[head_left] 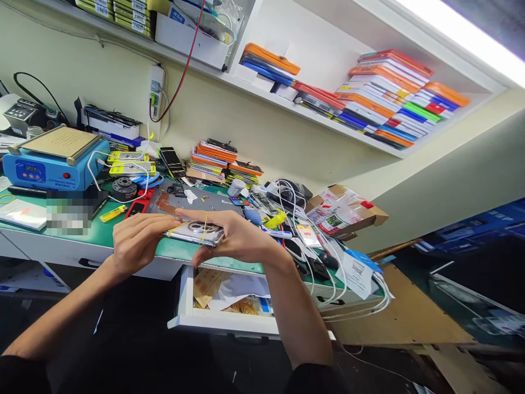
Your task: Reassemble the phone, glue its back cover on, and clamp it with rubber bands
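A silver phone (192, 232) with a round camera ring is held level above the bench's front edge, with yellow rubber bands around it. My right hand (233, 235) grips its right end, thumb below and fingers above. At the phone's left end, my left hand (141, 238) has its fingers bent together against the edge; the fingertips are partly hidden. Beneath the hands an open drawer (229, 324) holds paper, a brown envelope and a heap of yellow rubber bands (246, 306).
On the green bench stand a blue heating machine (53, 164), a grey mat (213, 201), stacked phone parts (209, 158), tangled white cables and an open cardboard box (348, 210). A shelf (311, 112) with stacked boxes hangs above. The drawer juts out toward me.
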Demonstrator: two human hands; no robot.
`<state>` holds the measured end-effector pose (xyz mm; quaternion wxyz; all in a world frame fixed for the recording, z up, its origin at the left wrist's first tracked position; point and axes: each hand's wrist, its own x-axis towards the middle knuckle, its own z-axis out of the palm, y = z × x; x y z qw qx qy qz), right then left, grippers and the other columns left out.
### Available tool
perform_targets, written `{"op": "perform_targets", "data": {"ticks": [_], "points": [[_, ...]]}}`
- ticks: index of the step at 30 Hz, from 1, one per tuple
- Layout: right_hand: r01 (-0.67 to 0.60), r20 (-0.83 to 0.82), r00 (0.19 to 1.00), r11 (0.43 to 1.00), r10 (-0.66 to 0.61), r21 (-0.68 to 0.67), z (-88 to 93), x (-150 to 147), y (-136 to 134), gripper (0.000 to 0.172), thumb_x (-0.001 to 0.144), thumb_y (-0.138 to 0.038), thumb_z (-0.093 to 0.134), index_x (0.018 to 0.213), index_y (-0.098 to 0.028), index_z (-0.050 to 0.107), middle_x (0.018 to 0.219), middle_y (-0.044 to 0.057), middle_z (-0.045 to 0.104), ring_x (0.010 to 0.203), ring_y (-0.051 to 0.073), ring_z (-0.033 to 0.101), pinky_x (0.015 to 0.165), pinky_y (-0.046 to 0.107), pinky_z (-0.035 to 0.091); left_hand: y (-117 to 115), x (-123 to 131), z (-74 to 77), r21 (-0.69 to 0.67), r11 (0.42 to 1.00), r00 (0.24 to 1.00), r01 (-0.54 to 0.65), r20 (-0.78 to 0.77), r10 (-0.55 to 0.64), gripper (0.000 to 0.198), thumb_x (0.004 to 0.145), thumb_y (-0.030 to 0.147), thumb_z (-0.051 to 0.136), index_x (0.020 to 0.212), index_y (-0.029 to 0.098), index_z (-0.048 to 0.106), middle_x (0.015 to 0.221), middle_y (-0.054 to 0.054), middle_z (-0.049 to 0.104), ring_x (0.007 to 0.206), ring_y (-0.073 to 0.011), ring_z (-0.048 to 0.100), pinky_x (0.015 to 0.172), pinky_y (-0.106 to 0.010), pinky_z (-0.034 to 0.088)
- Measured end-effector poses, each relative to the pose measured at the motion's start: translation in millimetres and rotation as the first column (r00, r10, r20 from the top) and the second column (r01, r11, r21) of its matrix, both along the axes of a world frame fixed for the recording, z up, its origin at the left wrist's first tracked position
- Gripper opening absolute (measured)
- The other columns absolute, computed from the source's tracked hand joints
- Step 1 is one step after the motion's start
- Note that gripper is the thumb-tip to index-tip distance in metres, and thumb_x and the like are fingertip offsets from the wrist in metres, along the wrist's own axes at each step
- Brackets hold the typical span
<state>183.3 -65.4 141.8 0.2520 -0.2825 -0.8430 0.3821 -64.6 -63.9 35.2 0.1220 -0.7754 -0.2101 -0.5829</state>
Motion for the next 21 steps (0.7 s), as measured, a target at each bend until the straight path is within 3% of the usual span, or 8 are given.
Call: {"op": "perform_targets", "data": {"ticks": [4, 8, 11, 14, 17, 19, 21], "points": [[0.031, -0.042, 0.998, 0.993, -0.036, -0.115, -14.4, 5.9, 5.8, 0.075, 0.085, -0.049, 0.09, 0.153, -0.032, 0.063, 0.16, 0.001, 0.061, 0.153, 0.031, 0.057, 0.132, 0.055, 0.043, -1.4, 6.1, -6.1, -0.059, 0.998, 0.999, 0.0, 0.045, 0.002, 0.034, 0.101, 0.005, 0.056, 0.125, 0.022, 0.075, 0.112, -0.007, 0.087, 0.105, -0.0187, 0.084, 0.094, -0.028, 0.063], [0.144, -0.024, 0.989, 0.981, -0.148, -0.128, -24.8, 10.2, 5.2, 0.074, 0.084, -0.053, 0.09, 0.15, -0.03, 0.067, 0.158, 0.004, 0.064, 0.149, 0.034, 0.062, 0.13, 0.056, 0.047, -1.2, 12.4, -11.1, -0.08, 0.997, 0.997, -0.018, 0.074, 0.024, 0.03, 0.103, 0.008, 0.058, 0.122, 0.022, 0.076, 0.109, -0.006, 0.087, 0.097, -0.0171, 0.084, 0.091, -0.026, 0.063], [0.255, -0.075, 0.96, 0.954, -0.269, -0.157, -34.8, 13.2, 5.9, 0.071, 0.08, -0.055, 0.093, 0.141, -0.025, 0.075, 0.133, 0.01, 0.081, 0.134, 0.034, 0.073, 0.118, 0.051, 0.059, -0.5, 13.9, -16.9, -0.098, 0.994, 0.995, -0.053, 0.076, 0.06, 0.026, 0.105, 0.012, 0.058, 0.12, 0.02, 0.077, 0.108, -0.008, 0.087, 0.096, -0.0182, 0.084, 0.091, -0.027, 0.063], [0.164, -0.161, 0.961, 0.93, -0.226, -0.329, -46.5, 16.7, 10.6, 0.072, 0.08, -0.061, 0.091, 0.138, -0.021, 0.077, 0.107, 0.011, 0.087, 0.11, 0.03, 0.082, 0.1, 0.046, 0.068, -0.1, 14.1, -23.1, -0.139, 0.989, 0.994, -0.043, 0.09, 0.056, 0.023, 0.105, 0.016, 0.061, 0.116, 0.021, 0.079, 0.106, -0.008, 0.087, 0.095, -0.0186, 0.084, 0.09, -0.027, 0.063], [0.06, -0.237, 0.956, 0.902, -0.176, -0.428, -57.9, 17.3, 14.8, 0.075, 0.078, -0.06, 0.093, 0.14, -0.021, 0.075, 0.096, 0.008, 0.086, 0.081, 0.022, 0.079, 0.077, 0.038, 0.067, 0.1, 15.1, -27.0, -0.271, 0.963, 0.98, -0.006, 0.189, 0.059, 0.018, 0.104, 0.022, 0.064, 0.109, 0.022, 0.082, 0.101, -0.007, 0.088, 0.091, -0.0182, 0.084, 0.087, -0.025, 0.063], [0.081, -0.269, 0.94, 0.902, -0.211, -0.424, -63.3, 15.8, 13.6, 0.068, 0.078, -0.057, 0.093, 0.134, -0.02, 0.078, 0.092, 0.007, 0.084, 0.071, 0.019, 0.074, 0.065, 0.033, 0.063, 0.7, 16.4, -28.2, -0.34, 0.94, 0.964, 0.01, 0.255, 0.082, 0.017, 0.103, 0.026, 0.066, 0.104, 0.021, 0.083, 0.097, -0.006, 0.087, 0.085, -0.0177, 0.083, 0.083, -0.024, 0.063], [0.148, -0.29, 0.917, 0.909, -0.273, -0.389, -64.6, 15.0, 7.7, 0.058, 0.085, -0.059, 0.087, 0.129, -0.021, 0.081, 0.102, 0.009, 0.085, 0.069, 0.017, 0.071, 0.062, 0.032, 0.06, 1.9, 17.9, -29.2, -0.39, 0.921, 0.941, 0.003, 0.313, 0.13, 0.018, 0.103, 0.028, 0.067, 0.104, 0.02, 0.083, 0.095, -0.005, 0.087, 0.081, -0.0169, 0.081, 0.08, -0.023, 0.062]]}}
